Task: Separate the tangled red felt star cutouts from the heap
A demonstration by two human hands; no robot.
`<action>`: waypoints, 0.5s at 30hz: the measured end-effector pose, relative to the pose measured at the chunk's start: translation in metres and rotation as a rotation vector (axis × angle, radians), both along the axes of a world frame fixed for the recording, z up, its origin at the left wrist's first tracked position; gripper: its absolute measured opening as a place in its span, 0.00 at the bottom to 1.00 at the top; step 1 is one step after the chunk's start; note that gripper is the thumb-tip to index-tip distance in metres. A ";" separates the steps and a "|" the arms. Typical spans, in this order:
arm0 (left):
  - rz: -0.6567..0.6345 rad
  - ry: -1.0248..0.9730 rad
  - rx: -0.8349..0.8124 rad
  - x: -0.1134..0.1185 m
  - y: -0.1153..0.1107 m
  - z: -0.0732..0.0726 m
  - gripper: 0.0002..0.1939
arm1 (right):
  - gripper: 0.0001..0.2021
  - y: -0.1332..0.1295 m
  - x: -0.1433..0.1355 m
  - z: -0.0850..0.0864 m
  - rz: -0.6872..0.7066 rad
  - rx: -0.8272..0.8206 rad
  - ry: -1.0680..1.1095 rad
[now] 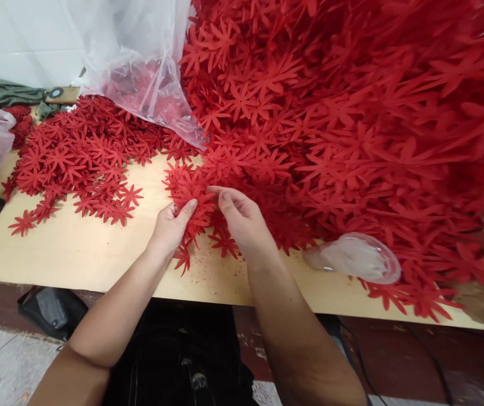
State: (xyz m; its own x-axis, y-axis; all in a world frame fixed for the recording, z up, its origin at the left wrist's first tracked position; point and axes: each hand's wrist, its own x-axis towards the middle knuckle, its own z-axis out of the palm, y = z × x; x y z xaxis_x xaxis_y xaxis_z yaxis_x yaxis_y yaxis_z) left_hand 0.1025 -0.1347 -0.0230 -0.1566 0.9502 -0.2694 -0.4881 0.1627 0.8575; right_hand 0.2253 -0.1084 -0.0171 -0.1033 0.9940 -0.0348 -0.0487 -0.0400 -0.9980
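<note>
My left hand is closed around a cluster of red star-shaped petal pieces, its thumb lying on top. Just right of that cluster is my right hand, with thumb and index finger brought together; whatever lies between those fingertips is too small to tell. Loose red pieces rest on the pale board below and between the hands. A large heap of red flower-like pieces rises behind and to the right of my right hand.
Left on the board lies a pile of red pieces. A clear plastic bag hangs behind it. Near the front edge at right, a transparent cup holding whitish material lies tilted. A black bag sits below the board.
</note>
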 end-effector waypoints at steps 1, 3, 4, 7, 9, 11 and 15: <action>-0.017 0.015 0.010 0.001 0.000 -0.001 0.17 | 0.18 0.000 -0.003 0.001 0.042 -0.030 0.027; -0.056 0.051 0.024 0.000 0.000 -0.003 0.15 | 0.18 -0.001 -0.009 0.001 0.105 -0.100 0.079; -0.078 0.077 0.030 -0.001 0.000 -0.004 0.14 | 0.19 0.000 -0.012 0.001 0.107 -0.124 0.103; -0.153 0.178 0.056 -0.006 0.000 -0.006 0.10 | 0.19 0.002 -0.014 -0.002 0.021 -0.142 0.172; -0.182 0.240 0.082 -0.007 0.000 -0.006 0.08 | 0.19 0.002 -0.014 -0.003 -0.032 -0.140 0.193; -0.190 0.272 0.106 -0.006 0.000 -0.005 0.08 | 0.18 0.001 -0.014 -0.003 -0.063 -0.107 0.158; -0.208 0.315 0.143 -0.002 0.001 -0.003 0.10 | 0.20 -0.001 -0.015 -0.003 -0.112 -0.015 0.082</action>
